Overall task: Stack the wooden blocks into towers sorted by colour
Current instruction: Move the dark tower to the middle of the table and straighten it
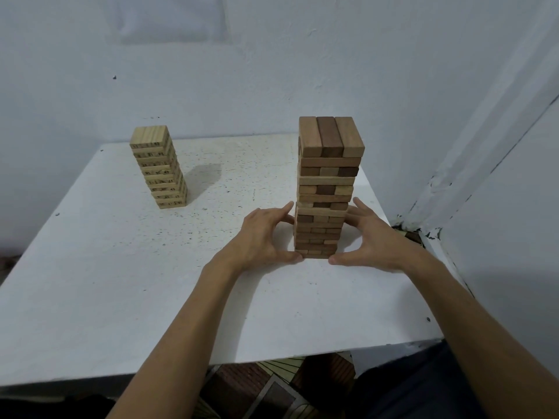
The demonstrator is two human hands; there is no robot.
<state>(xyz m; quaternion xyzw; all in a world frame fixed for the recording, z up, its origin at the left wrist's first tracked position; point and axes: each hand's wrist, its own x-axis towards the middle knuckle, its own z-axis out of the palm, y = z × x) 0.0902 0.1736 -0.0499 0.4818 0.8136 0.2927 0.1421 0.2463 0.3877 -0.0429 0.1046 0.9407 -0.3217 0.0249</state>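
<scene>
**Steadying the brown tower from both sides**

I am bracketing the lower half of the brown tower (326, 189), which is standing toward the right rear of the white table (121, 282). My left hand (263, 237) is lying open at its left side, fingers spread and reaching up the layers, thumb down by the base. My right hand (372, 240) is mirroring it on the other side. Neither hand is curling round a block. I cannot tell whether the fingertips are pressing the wood or only brushing it.

Some middle layers are sitting slightly out of line, so I am judging this two-sided hold to be for nudging them flush while one palm is countering the other's push. The pale numbered tower (160, 167) is standing well apart at the left rear, which is keeping the colours separate and out of a topple's way. With both colours already stacked, I am reading this as a final tidy.
</scene>
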